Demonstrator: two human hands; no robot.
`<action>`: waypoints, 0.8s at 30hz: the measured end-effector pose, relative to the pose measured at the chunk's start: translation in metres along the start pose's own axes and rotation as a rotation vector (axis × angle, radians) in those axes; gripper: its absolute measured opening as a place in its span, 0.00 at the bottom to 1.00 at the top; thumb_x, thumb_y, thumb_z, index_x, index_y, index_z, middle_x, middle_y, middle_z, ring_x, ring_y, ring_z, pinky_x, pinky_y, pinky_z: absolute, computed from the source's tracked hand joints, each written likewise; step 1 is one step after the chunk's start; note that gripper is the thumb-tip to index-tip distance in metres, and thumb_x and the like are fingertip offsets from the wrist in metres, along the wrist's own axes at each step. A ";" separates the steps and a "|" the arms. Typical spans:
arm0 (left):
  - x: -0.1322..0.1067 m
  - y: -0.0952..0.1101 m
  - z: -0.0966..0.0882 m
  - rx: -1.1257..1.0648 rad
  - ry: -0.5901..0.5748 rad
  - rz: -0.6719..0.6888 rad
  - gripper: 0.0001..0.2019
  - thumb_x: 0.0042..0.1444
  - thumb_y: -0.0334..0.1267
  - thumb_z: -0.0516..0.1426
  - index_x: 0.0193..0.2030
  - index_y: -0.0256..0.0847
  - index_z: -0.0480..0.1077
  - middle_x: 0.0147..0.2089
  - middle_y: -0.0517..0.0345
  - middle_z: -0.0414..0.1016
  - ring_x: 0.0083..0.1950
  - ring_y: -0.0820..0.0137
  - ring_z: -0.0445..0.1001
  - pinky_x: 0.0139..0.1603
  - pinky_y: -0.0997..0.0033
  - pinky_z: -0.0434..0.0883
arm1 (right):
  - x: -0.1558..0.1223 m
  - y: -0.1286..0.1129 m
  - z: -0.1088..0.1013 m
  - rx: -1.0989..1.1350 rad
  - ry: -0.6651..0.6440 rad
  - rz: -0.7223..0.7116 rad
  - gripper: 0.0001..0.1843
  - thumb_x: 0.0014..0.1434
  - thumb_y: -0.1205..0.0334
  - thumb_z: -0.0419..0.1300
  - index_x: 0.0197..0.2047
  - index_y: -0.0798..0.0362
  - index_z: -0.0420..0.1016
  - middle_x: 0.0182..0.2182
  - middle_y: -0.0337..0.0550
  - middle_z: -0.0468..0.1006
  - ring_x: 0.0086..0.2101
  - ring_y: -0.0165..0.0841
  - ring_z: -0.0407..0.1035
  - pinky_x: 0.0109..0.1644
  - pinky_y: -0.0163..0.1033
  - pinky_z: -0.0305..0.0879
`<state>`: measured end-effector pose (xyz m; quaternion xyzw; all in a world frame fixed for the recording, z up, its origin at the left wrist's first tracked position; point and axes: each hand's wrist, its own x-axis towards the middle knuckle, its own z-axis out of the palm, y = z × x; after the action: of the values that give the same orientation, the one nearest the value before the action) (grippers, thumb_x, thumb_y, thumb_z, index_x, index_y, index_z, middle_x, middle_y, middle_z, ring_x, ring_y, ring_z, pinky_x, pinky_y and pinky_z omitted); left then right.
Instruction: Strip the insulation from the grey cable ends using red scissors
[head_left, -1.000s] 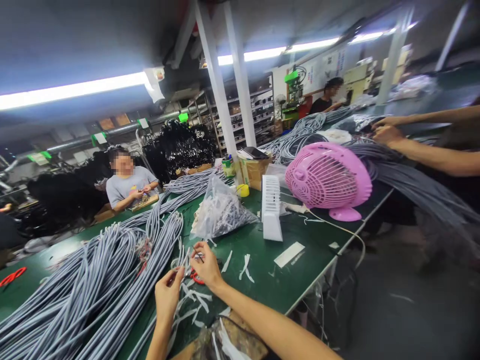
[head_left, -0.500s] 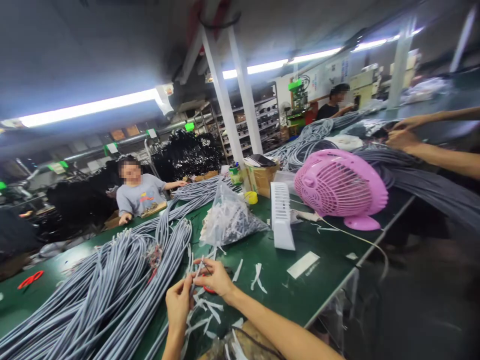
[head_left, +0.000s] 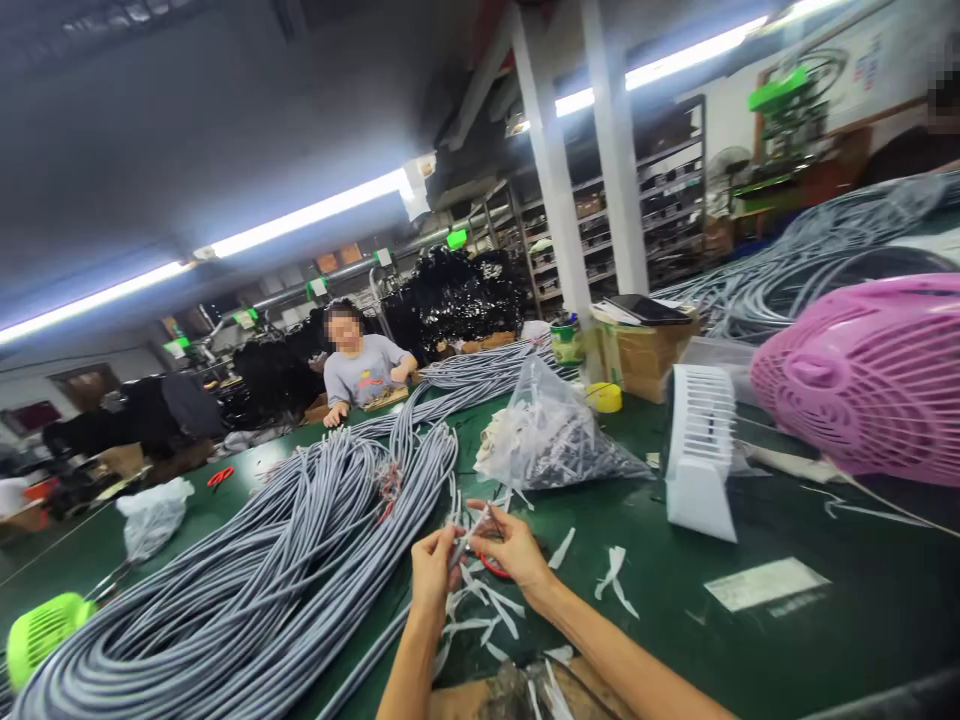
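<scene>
Close together over the table's front part, both my hands work at the end of a grey cable [head_left: 471, 530]. My left hand [head_left: 433, 575] is closed in a pinch around the cable. My right hand [head_left: 517, 555], also pinching, is at the pale tip; whether it grips the cable itself or a thin piece on it is too small to tell. Red-handled scissors [head_left: 493, 566] show partly below my right hand. White strips [head_left: 499, 605] lie scattered under and beside the hands. A large bundle of grey cables [head_left: 300, 560] spreads to the left.
Behind my hands sits a clear bag [head_left: 559, 430] of pale scraps. To the right stand a white slotted holder [head_left: 701, 450] and a pink fan [head_left: 862, 380]. Yellow tape [head_left: 604, 397] and a cardboard box [head_left: 645, 350] are farther back. A co-worker [head_left: 367, 365] sits across the green table [head_left: 630, 660].
The view has swung left, so things appear farther right, and a green fan and a white bag have come into sight. My hands stay together at the cable end.
</scene>
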<state>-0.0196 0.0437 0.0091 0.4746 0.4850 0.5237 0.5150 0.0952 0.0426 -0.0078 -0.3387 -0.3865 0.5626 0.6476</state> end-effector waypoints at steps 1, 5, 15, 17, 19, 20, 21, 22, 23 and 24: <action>-0.001 0.001 0.000 -0.018 -0.011 0.003 0.30 0.27 0.63 0.62 0.21 0.32 0.71 0.11 0.66 0.58 0.10 0.85 0.47 0.12 0.80 0.42 | 0.000 -0.002 0.000 0.007 -0.009 0.012 0.26 0.29 0.63 0.68 0.37 0.53 0.74 0.19 0.31 0.71 0.22 0.26 0.66 0.26 0.32 0.62; -0.004 0.004 -0.001 -0.085 -0.021 0.039 0.25 0.22 0.53 0.68 0.22 0.32 0.72 0.12 0.67 0.59 0.12 0.85 0.48 0.14 0.79 0.43 | 0.008 -0.012 -0.001 -0.004 -0.083 0.113 0.23 0.31 0.64 0.64 0.37 0.51 0.74 0.19 0.30 0.70 0.12 0.19 0.51 0.14 0.27 0.44; 0.000 0.001 -0.004 -0.157 0.025 0.055 0.29 0.20 0.56 0.67 0.23 0.29 0.73 0.10 0.69 0.55 0.13 0.85 0.45 0.16 0.77 0.40 | 0.023 -0.004 0.013 -0.132 0.026 0.161 0.23 0.32 0.61 0.61 0.36 0.50 0.65 0.19 0.30 0.70 0.12 0.21 0.53 0.14 0.28 0.48; 0.000 -0.002 -0.004 -0.146 0.020 0.034 0.31 0.21 0.57 0.67 0.26 0.28 0.74 0.11 0.70 0.54 0.13 0.86 0.43 0.17 0.77 0.38 | 0.023 -0.002 0.012 -0.150 0.096 0.139 0.25 0.31 0.60 0.62 0.37 0.50 0.64 0.20 0.30 0.71 0.14 0.22 0.56 0.15 0.29 0.51; 0.000 -0.003 -0.004 -0.137 0.003 0.019 0.33 0.23 0.58 0.67 0.29 0.27 0.74 0.12 0.71 0.54 0.14 0.86 0.43 0.18 0.77 0.38 | 0.024 -0.002 0.011 -0.156 0.134 0.148 0.26 0.30 0.60 0.64 0.37 0.51 0.64 0.19 0.30 0.71 0.14 0.23 0.56 0.15 0.29 0.52; -0.001 -0.003 -0.004 -0.134 -0.013 0.012 0.34 0.24 0.58 0.67 0.31 0.27 0.75 0.12 0.71 0.54 0.15 0.86 0.42 0.18 0.77 0.37 | 0.024 -0.003 0.010 -0.155 0.143 0.159 0.26 0.29 0.60 0.64 0.37 0.51 0.64 0.19 0.30 0.71 0.13 0.23 0.55 0.15 0.29 0.51; -0.001 -0.003 -0.005 -0.131 -0.032 0.003 0.34 0.25 0.58 0.66 0.32 0.27 0.75 0.13 0.71 0.53 0.15 0.86 0.42 0.18 0.77 0.37 | 0.024 -0.004 0.010 -0.153 0.147 0.171 0.27 0.28 0.60 0.65 0.36 0.51 0.64 0.18 0.30 0.71 0.13 0.22 0.55 0.15 0.29 0.51; -0.002 -0.002 -0.006 -0.129 -0.053 -0.006 0.34 0.25 0.58 0.66 0.33 0.27 0.75 0.13 0.71 0.53 0.15 0.86 0.42 0.18 0.77 0.37 | 0.024 -0.005 0.010 -0.149 0.148 0.182 0.28 0.27 0.61 0.65 0.36 0.51 0.63 0.18 0.30 0.72 0.13 0.22 0.54 0.15 0.29 0.50; -0.002 -0.001 -0.006 -0.129 -0.078 -0.015 0.34 0.26 0.58 0.67 0.33 0.26 0.75 0.13 0.71 0.52 0.15 0.86 0.42 0.18 0.76 0.37 | 0.023 -0.006 0.010 -0.143 0.145 0.195 0.28 0.27 0.62 0.66 0.36 0.50 0.63 0.18 0.30 0.72 0.12 0.21 0.52 0.15 0.29 0.49; -0.003 0.000 -0.007 -0.133 -0.109 -0.022 0.34 0.26 0.58 0.67 0.34 0.26 0.75 0.13 0.71 0.51 0.16 0.85 0.41 0.19 0.76 0.37 | 0.023 -0.007 0.010 -0.135 0.140 0.212 0.28 0.27 0.62 0.65 0.36 0.50 0.62 0.18 0.29 0.72 0.12 0.20 0.51 0.15 0.28 0.48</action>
<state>-0.0266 0.0406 0.0081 0.4619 0.4256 0.5225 0.5766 0.0918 0.0644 0.0058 -0.4590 -0.3395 0.5753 0.5858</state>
